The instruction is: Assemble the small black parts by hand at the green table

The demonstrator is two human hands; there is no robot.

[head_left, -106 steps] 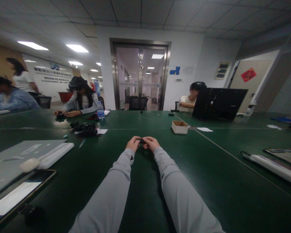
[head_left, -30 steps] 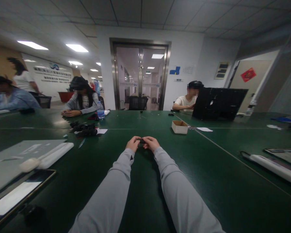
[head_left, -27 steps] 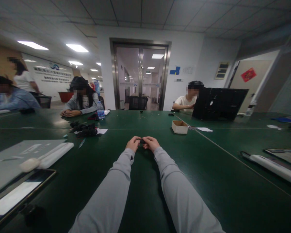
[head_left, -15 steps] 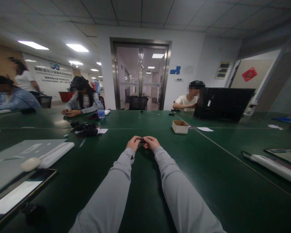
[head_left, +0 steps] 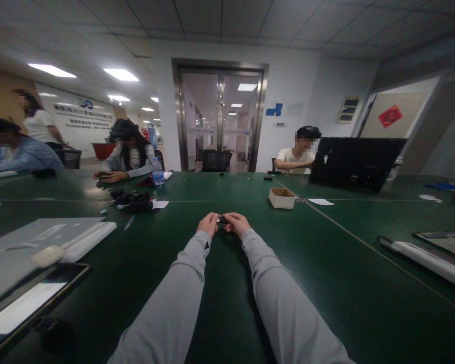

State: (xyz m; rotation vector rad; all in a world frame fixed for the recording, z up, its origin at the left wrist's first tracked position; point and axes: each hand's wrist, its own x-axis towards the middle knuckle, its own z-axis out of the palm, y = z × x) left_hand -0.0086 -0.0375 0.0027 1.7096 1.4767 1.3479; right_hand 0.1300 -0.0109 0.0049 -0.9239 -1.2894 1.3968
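Between the fingertips of both hands is a small black object with a shiny light patch at its left end; it is too small to name its kind. My left hand pinches its left end. On the other end, the thumb and fingers of my right hand are closed. Both hands are just above the green tabletop, with the forearms in grey sleeves stretched forward. The fingers partly hide the object.
An open box stands right of my hands. Black gear and a water bottle lie to the left. Nearer are a grey laptop and a phone. A black monitor stands at right. People sit across the table.
The black object has turned slightly, showing a light patch at its left end. My hands stay in place. Across the table, the monitor and the person beside it have shifted right.
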